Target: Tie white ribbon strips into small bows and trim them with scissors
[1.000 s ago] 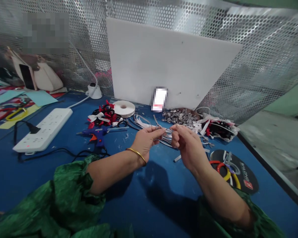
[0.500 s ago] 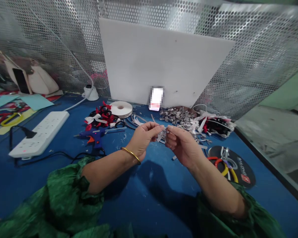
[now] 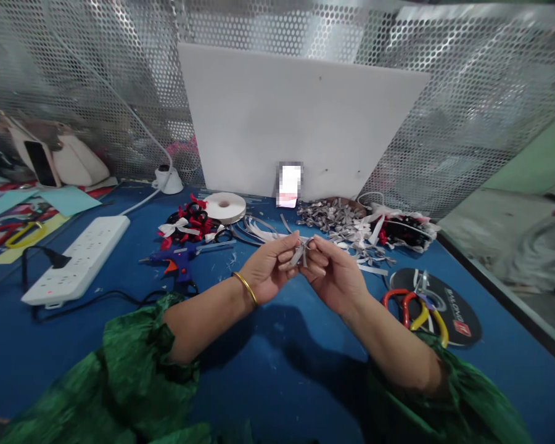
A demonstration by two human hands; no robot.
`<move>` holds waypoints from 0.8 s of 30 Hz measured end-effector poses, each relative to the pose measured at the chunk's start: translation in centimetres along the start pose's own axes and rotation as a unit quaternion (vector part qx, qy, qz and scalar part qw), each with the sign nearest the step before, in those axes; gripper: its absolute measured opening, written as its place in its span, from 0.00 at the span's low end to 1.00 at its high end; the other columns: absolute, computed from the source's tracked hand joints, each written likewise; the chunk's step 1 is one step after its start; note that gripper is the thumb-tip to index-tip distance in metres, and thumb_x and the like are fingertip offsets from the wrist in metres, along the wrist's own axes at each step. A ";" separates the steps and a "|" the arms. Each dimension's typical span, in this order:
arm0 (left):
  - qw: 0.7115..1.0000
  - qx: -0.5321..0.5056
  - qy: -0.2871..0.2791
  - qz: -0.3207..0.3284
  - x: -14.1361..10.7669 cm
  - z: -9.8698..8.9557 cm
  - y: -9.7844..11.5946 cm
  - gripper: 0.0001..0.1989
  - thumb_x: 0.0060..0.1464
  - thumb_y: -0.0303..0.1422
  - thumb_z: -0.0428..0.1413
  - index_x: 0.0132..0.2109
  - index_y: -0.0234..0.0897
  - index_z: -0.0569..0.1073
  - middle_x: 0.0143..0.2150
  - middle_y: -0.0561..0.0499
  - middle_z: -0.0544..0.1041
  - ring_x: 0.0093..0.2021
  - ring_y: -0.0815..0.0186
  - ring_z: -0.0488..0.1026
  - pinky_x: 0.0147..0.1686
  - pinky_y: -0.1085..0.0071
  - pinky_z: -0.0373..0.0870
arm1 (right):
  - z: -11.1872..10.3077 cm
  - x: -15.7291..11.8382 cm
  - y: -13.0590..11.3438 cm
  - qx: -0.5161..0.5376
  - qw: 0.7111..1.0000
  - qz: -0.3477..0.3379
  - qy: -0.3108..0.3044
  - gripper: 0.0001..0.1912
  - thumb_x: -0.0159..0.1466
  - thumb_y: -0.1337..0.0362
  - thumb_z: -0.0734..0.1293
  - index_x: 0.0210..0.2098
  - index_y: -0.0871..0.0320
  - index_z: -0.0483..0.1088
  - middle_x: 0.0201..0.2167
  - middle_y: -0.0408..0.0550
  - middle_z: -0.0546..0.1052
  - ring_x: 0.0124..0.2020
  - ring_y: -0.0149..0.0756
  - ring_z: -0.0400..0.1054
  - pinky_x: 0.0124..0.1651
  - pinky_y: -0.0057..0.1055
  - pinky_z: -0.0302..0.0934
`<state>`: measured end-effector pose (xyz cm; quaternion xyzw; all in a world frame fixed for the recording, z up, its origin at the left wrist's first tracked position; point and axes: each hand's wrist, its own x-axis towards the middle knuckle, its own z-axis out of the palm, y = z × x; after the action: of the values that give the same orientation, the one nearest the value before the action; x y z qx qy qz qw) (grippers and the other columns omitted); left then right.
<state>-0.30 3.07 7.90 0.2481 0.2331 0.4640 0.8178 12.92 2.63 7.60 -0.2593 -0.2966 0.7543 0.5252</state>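
A small grey ribbon bow (image 3: 300, 251) is pinched between my two hands above the middle of the blue table. My left hand (image 3: 274, 266), with a gold bangle at the wrist, grips its left side between thumb and fingers. On the other side, my right hand (image 3: 335, 271) holds the bow with thumb and bent fingers. Behind the hands lie cut ribbon strips (image 3: 261, 229) and a heap of grey ribbon bows (image 3: 335, 216). The fingers partly cover the bow's loops.
A blue glue gun (image 3: 178, 260), red-and-black hair ties (image 3: 189, 219) and a white ribbon roll (image 3: 225, 206) lie left. Further left is a power strip (image 3: 81, 256). Pliers (image 3: 419, 308) rest on a dark oval mat (image 3: 462, 308) at right. A phone (image 3: 289, 185) leans against the white board (image 3: 296, 117).
My hands have turned slightly and drawn closer together around the bow, so its loops and tails show more clearly. The view has shifted a little.
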 end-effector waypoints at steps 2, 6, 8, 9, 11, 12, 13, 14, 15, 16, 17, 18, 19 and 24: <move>0.999 -0.033 -0.011 -0.011 0.1 -0.2 -0.1 0.14 0.50 0.34 0.63 0.27 0.31 0.66 0.16 0.63 0.56 0.15 0.80 0.50 0.18 0.81 0.54 | -0.1 0.0 0.0 0.009 1.000 -0.006 0.000 0.11 0.56 0.63 0.71 0.23 0.62 0.69 0.15 0.34 0.49 0.17 0.22 0.38 0.19 0.22 0.45; 0.998 -0.026 -0.031 -0.042 0.2 -0.4 0.1 0.12 0.53 0.35 0.61 0.31 0.30 0.68 0.16 0.62 0.58 0.14 0.80 0.50 0.15 0.81 0.51 | 0.0 0.0 -0.1 0.002 1.000 -0.001 -0.007 0.13 0.57 0.62 0.70 0.20 0.61 0.67 0.14 0.34 0.48 0.17 0.23 0.38 0.19 0.23 0.43; 0.998 -0.023 -0.037 -0.053 0.1 -0.4 0.3 0.13 0.54 0.36 0.60 0.30 0.31 0.68 0.16 0.62 0.56 0.14 0.80 0.50 0.16 0.81 0.51 | 0.0 0.0 -0.2 0.004 1.000 0.002 -0.015 0.14 0.57 0.63 0.70 0.20 0.61 0.64 0.15 0.34 0.48 0.17 0.23 0.39 0.20 0.23 0.43; 0.997 -0.021 -0.036 -0.058 0.0 -0.4 0.5 0.13 0.54 0.36 0.59 0.29 0.31 0.67 0.16 0.62 0.55 0.14 0.79 0.50 0.16 0.81 0.52 | 0.0 0.0 -0.2 0.007 1.000 0.002 -0.019 0.15 0.58 0.63 0.69 0.19 0.60 0.63 0.15 0.34 0.49 0.17 0.23 0.39 0.20 0.23 0.43; 0.998 0.000 -0.023 -0.063 -0.1 -0.2 0.7 0.15 0.53 0.35 0.60 0.27 0.33 0.65 0.15 0.63 0.52 0.15 0.79 0.48 0.16 0.81 0.51 | -0.1 0.1 -0.1 0.008 1.000 -0.001 -0.024 0.17 0.58 0.64 0.69 0.19 0.59 0.59 0.16 0.34 0.48 0.18 0.24 0.39 0.20 0.24 0.41; 0.998 0.024 -0.013 -0.062 -0.1 -0.1 0.8 0.14 0.52 0.35 0.61 0.27 0.33 0.64 0.16 0.63 0.51 0.15 0.80 0.47 0.16 0.81 0.49 | -0.1 0.2 0.0 0.002 1.000 -0.003 -0.027 0.17 0.59 0.64 0.68 0.19 0.59 0.58 0.16 0.34 0.48 0.18 0.24 0.39 0.20 0.24 0.41; 0.997 0.053 0.000 -0.058 -0.2 0.0 0.8 0.14 0.51 0.34 0.61 0.27 0.33 0.65 0.16 0.63 0.50 0.15 0.80 0.46 0.15 0.82 0.47 | -0.2 0.2 0.1 -0.009 0.999 -0.004 -0.030 0.18 0.59 0.64 0.68 0.19 0.58 0.57 0.16 0.34 0.49 0.18 0.24 0.39 0.20 0.24 0.40; 0.995 0.084 0.013 -0.052 -0.2 0.1 0.9 0.13 0.50 0.33 0.62 0.28 0.32 0.65 0.17 0.63 0.50 0.15 0.80 0.45 0.14 0.82 0.44 | -0.3 0.3 0.2 -0.020 0.999 -0.004 -0.036 0.18 0.60 0.64 0.67 0.20 0.58 0.56 0.16 0.34 0.49 0.18 0.24 0.39 0.20 0.24 0.39; 0.993 0.110 0.025 -0.046 -0.3 0.3 0.9 0.12 0.50 0.32 0.61 0.28 0.32 0.65 0.18 0.63 0.50 0.15 0.81 0.45 0.14 0.82 0.43 | -0.3 0.3 0.3 -0.031 0.999 -0.003 -0.041 0.18 0.61 0.64 0.67 0.20 0.58 0.56 0.17 0.34 0.49 0.18 0.24 0.39 0.20 0.24 0.38; 0.990 0.128 0.033 -0.040 -0.3 0.4 0.9 0.12 0.50 0.32 0.61 0.28 0.32 0.65 0.18 0.63 0.49 0.16 0.81 0.44 0.14 0.83 0.42 | -0.3 0.2 0.3 -0.039 0.998 -0.003 -0.045 0.18 0.61 0.64 0.67 0.20 0.58 0.55 0.17 0.34 0.48 0.18 0.24 0.38 0.20 0.24 0.37; 0.990 0.132 0.038 -0.036 -0.4 0.6 0.8 0.12 0.50 0.32 0.60 0.28 0.33 0.64 0.18 0.63 0.48 0.16 0.81 0.43 0.14 0.83 0.41 | -0.3 0.2 0.4 -0.043 0.998 -0.002 -0.047 0.18 0.61 0.64 0.66 0.20 0.58 0.54 0.17 0.34 0.48 0.18 0.24 0.38 0.20 0.24 0.37; 0.991 0.124 0.042 -0.036 -0.4 0.7 0.8 0.13 0.51 0.32 0.60 0.27 0.33 0.63 0.18 0.63 0.48 0.15 0.81 0.42 0.13 0.83 0.41 | -0.3 0.1 0.4 -0.044 0.998 -0.001 -0.047 0.18 0.61 0.64 0.66 0.20 0.58 0.54 0.17 0.34 0.48 0.18 0.24 0.38 0.20 0.24 0.37; 0.993 0.104 0.044 -0.038 -0.4 0.7 0.8 0.13 0.52 0.31 0.58 0.26 0.34 0.61 0.19 0.64 0.47 0.15 0.81 0.41 0.13 0.84 0.41 | -0.2 0.0 0.3 -0.040 0.998 0.001 -0.045 0.18 0.61 0.64 0.66 0.20 0.58 0.54 0.17 0.34 0.48 0.18 0.23 0.37 0.20 0.24 0.36; 0.995 -0.041 0.034 -0.087 -0.2 0.7 0.5 0.13 0.58 0.26 0.50 0.26 0.35 0.57 0.18 0.64 0.45 0.14 0.81 0.40 0.12 0.84 0.41 | 0.0 0.0 0.3 0.020 0.999 0.030 -0.015 0.18 0.58 0.65 0.68 0.21 0.58 0.55 0.16 0.32 0.48 0.17 0.21 0.34 0.18 0.22 0.37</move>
<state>-0.35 2.98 8.77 0.1775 0.2624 0.4082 0.8562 12.74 2.55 7.32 -0.2465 -0.2811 0.7793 0.5029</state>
